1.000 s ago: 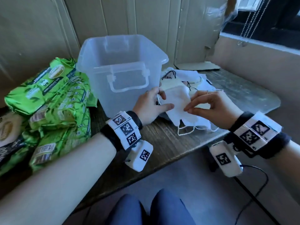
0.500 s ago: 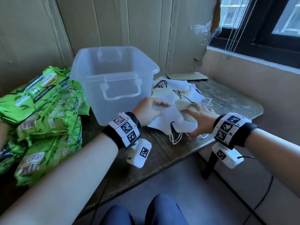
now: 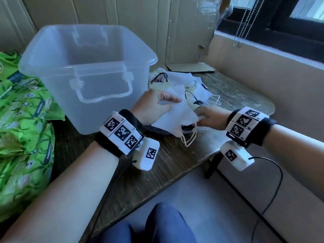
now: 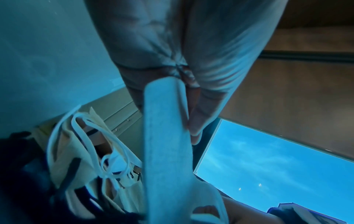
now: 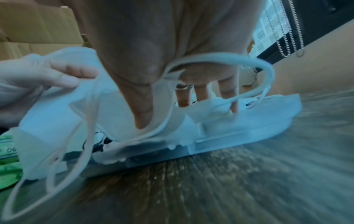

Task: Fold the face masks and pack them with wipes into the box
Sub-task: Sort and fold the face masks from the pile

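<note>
I hold one white face mask (image 3: 177, 118) over the near table edge, its ear loops (image 3: 188, 139) hanging down. My left hand (image 3: 171, 105) pinches its left side, seen edge-on as a folded mask (image 4: 166, 151) in the left wrist view. At the mask's right edge my right hand (image 3: 201, 118) has its thumb in front of the mask (image 5: 47, 109) and its fingers (image 5: 184, 98) behind it. The pile of loose masks (image 3: 175, 81) lies just behind. The clear plastic box (image 3: 87, 76) stands open to the left. Green wipes packs (image 3: 22, 120) are heaped at far left.
A flat translucent lid (image 5: 258, 130) lies under the mask pile on the wooden table (image 3: 157, 169). A piece of cardboard (image 3: 191, 67) sits at the back by the wall. A window sill (image 3: 263, 55) runs along the right, with bead chains (image 3: 243, 23) hanging.
My right hand has left its flat press on the mask and now takes its right edge. My left hand keeps its hold. The view has moved closer to the box.
</note>
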`<state>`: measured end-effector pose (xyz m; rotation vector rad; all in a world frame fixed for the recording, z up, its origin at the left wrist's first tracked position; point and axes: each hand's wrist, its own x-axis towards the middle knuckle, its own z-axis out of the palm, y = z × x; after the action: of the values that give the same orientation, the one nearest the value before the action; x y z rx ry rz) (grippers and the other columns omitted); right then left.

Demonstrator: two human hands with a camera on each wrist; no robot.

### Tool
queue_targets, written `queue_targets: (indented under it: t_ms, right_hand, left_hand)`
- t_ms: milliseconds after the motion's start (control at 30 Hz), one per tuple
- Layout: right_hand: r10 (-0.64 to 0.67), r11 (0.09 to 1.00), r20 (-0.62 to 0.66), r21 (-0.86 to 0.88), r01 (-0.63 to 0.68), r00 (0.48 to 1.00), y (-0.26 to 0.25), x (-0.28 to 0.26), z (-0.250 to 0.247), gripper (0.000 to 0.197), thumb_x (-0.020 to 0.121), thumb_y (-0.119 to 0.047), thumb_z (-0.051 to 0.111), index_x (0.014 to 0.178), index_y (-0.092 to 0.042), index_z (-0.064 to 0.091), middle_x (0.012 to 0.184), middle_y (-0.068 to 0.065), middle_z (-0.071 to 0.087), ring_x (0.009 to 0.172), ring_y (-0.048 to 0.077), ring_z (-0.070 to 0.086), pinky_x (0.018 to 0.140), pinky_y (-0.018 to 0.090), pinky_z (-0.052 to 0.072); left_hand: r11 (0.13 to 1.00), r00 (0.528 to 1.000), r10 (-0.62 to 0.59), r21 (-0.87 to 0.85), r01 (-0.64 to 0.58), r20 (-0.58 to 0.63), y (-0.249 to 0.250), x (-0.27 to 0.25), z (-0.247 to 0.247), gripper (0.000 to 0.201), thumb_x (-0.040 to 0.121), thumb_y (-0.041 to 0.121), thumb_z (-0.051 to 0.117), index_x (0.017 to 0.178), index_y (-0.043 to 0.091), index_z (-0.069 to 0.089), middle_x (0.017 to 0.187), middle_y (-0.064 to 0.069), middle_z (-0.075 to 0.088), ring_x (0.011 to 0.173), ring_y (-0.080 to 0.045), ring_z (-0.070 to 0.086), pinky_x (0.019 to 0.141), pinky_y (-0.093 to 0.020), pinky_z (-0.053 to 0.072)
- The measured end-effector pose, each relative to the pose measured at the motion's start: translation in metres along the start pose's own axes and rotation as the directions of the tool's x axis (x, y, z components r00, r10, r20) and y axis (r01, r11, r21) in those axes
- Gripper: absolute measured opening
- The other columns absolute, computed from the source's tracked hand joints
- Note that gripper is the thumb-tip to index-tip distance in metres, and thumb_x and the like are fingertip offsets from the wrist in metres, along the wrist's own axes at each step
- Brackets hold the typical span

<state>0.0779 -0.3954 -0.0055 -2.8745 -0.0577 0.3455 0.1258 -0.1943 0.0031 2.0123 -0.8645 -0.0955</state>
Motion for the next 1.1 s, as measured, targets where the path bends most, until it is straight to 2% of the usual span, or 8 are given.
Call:
queue_targets:
  t_ms: [233,333,500,633,767,900,1000,1100]
  right_hand:
    - [0.041,0.998,-0.251,-0.035,-0.051,0.967,0.002,0.001,-0.002,0.022,0.089,-0.007,0.054,0.108,-0.001,0.065,0.100,0.020,0.066,0.094,0.033,0.059,0.065,0.026,0.030]
    - [0.041,0.997,-0.340,-0.045,-0.060,0.940,0.005,0.001,-0.005,0.021,0.088,0.000,0.051,0.105,0.000,0.064,0.097,0.021,0.066,0.090,0.033,0.058,0.064,0.027,0.029]
    - [0.098,0.995,-0.634,0.070,-0.069,0.768,0.009,-0.012,-0.018,0.017,0.089,-0.002,0.050,0.099,0.002,0.062,0.092,0.022,0.064,0.079,0.028,0.052,0.065,0.023,0.027]
    - [0.110,0.988,-0.767,0.151,0.012,0.632,-0.002,-0.036,-0.036,0.021,0.093,-0.009,0.050,0.073,-0.004,0.056,0.064,0.009,0.050,0.066,0.030,0.041,0.060,0.022,0.021]
    - [0.132,0.882,-0.657,0.420,0.215,0.742,-0.020,-0.056,-0.049,0.033,0.095,-0.009,0.047,0.062,-0.015,0.046,0.044,-0.009,0.049,0.042,-0.001,0.046,0.045,0.010,0.034]
    - [-0.022,0.704,-0.466,0.621,0.344,0.884,-0.031,-0.064,-0.051,0.031,0.087,-0.015,0.060,0.057,-0.010,0.054,0.045,-0.005,0.054,0.044,0.006,0.049,0.049,0.012,0.042]
    - [-0.148,0.490,-0.377,0.775,0.399,0.914,-0.032,-0.062,-0.049,0.026,0.060,-0.040,0.082,0.069,-0.018,0.072,0.065,-0.004,0.067,0.060,0.008,0.063,0.058,0.018,0.053]
    - [-0.175,0.391,-0.357,0.830,0.398,0.917,-0.033,-0.053,-0.048,0.038,0.046,-0.050,0.083,0.071,-0.023,0.074,0.068,-0.006,0.070,0.063,0.006,0.066,0.059,0.019,0.054]
  left_hand:
    - [0.998,1.000,0.023,0.066,-0.024,0.005,0.007,-0.002,-0.003,0.029,0.089,0.003,0.057,0.113,0.015,0.067,0.108,0.012,0.061,0.098,0.011,0.048,0.093,0.004,0.026]
    - [0.994,0.997,0.061,0.090,-0.056,-0.054,0.013,-0.004,-0.007,0.028,0.088,0.003,0.058,0.112,0.015,0.068,0.105,0.013,0.059,0.093,0.014,0.044,0.078,0.011,0.023]
    - [0.996,0.992,0.050,0.082,-0.041,-0.116,0.024,-0.009,-0.008,0.022,0.088,0.005,0.056,0.100,0.015,0.072,0.090,0.004,0.070,0.062,0.007,0.053,0.057,0.004,0.032]
    - [0.993,0.998,-0.012,0.117,0.019,-0.065,0.021,-0.008,-0.004,0.019,0.091,0.015,0.055,0.097,0.012,0.073,0.091,-0.003,0.071,0.079,-0.014,0.059,0.066,-0.009,0.039]
    - [0.995,0.993,-0.089,-0.054,0.085,-0.079,0.021,-0.007,-0.006,0.040,0.097,0.038,0.044,0.091,0.013,0.074,0.098,-0.005,0.072,0.086,-0.018,0.060,0.073,-0.024,0.041]
    - [0.965,0.980,-0.181,-0.211,0.159,-0.089,0.028,-0.008,-0.010,0.069,0.096,0.058,0.018,0.099,0.013,0.070,0.104,-0.003,0.069,0.099,-0.018,0.060,0.096,-0.034,0.041]
    - [0.938,0.978,-0.192,-0.309,0.158,-0.084,0.027,-0.007,-0.013,0.083,0.088,0.071,0.014,0.129,0.013,0.056,0.123,-0.010,0.063,0.119,-0.021,0.054,0.109,-0.040,0.033]
    - [0.923,0.982,-0.166,-0.366,0.122,-0.092,0.023,-0.008,-0.019,0.097,0.078,0.083,0.013,0.121,0.011,0.062,0.109,0.004,0.068,0.109,-0.010,0.059,0.104,-0.031,0.037]
